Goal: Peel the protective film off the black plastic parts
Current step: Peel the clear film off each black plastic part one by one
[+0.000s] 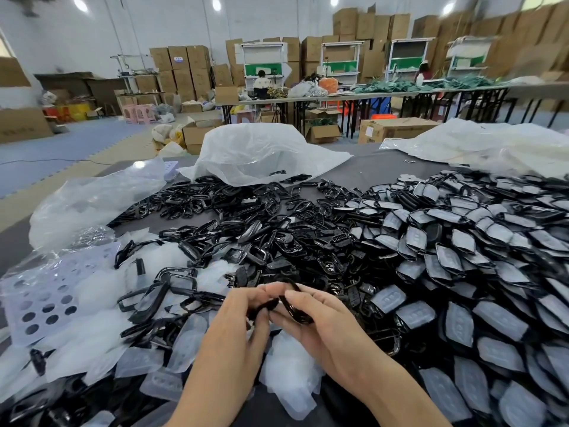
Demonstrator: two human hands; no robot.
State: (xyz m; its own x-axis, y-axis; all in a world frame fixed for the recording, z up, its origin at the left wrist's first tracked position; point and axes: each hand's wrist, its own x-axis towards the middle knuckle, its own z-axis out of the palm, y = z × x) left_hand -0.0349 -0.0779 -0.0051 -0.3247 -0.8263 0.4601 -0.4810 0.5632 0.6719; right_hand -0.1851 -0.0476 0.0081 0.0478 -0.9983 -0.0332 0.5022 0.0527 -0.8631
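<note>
Grey cloth covers the work table, which fills the near half of the view. Far behind it, stacked cardboard boxes line the wall.

On the right side of the table lies the biggest heap, film-covered black parts. They are overlapping shells, each with a milky sheet over its face, and they run from the near edge to the far right. Left of that heap, in the middle, a looser spread of bare black frames reaches toward the far side.

A crumpled white plastic bag stands at the far centre, its mouth open over some of the frames. A second white bag lies at the far right, and a clear bag sits at the far left. Near left, a drift of peeled film pieces is mixed with a few stray frames. Beside it, under clear plastic, is a lilac panel with round holes.

At the near centre both hands meet above the pile. The left hand pinches one end of a black frame part with curled fingertips. The right hand grips the other side, its fingers wrapped round the rim. The part is raised between them, just above more loose film. Whether any film clings to it is hard to tell, as the fingers hide most of it.
</note>
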